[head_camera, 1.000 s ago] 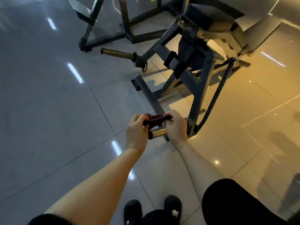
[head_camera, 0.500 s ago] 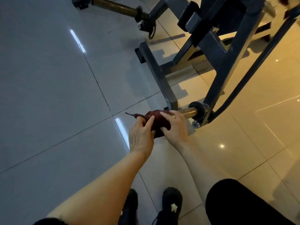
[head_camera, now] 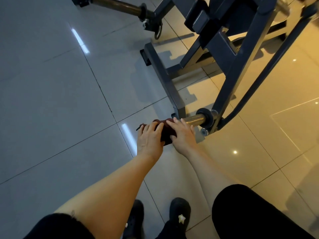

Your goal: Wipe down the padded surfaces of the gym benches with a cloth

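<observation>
Both hands, the left hand [head_camera: 149, 138] and right hand [head_camera: 181, 133], curl around the dark red cloth [head_camera: 166, 133] wrapped over the steel weight peg [head_camera: 194, 119]; soft, light, likely slips unless bunched firmly.

The cloth [head_camera: 167, 132] is soft, matt, dark red fabric. The peg [head_camera: 193, 120] is smooth, shiny metal with a black collar [head_camera: 204, 118]. The frame [head_camera: 229, 78] is matt painted metal. Floor tiles [head_camera: 60, 92] are glossy, mirroring lights.
</observation>
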Available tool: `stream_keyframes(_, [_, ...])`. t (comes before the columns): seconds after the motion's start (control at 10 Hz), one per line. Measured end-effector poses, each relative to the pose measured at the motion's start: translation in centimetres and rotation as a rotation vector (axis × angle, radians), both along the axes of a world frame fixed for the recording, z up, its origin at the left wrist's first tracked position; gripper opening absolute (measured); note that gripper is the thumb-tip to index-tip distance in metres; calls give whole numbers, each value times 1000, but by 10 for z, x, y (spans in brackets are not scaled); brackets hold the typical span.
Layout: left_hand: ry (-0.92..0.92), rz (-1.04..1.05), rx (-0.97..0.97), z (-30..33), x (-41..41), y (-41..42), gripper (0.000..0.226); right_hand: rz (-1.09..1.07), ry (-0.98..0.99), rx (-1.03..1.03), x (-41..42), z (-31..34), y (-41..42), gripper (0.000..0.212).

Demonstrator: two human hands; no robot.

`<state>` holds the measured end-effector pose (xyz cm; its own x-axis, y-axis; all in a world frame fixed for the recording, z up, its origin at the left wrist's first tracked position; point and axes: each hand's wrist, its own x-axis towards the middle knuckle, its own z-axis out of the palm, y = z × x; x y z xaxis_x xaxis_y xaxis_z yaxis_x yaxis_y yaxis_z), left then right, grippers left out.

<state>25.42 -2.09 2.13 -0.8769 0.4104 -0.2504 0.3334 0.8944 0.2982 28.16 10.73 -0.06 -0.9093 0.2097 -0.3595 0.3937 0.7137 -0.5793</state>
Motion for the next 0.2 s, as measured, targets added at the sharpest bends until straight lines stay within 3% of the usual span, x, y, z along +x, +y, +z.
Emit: stream_keyframes(0.2, [-112, 53, 51, 51, -6, 7, 55, -152, 83, -43, 6, 45, 12, 59])
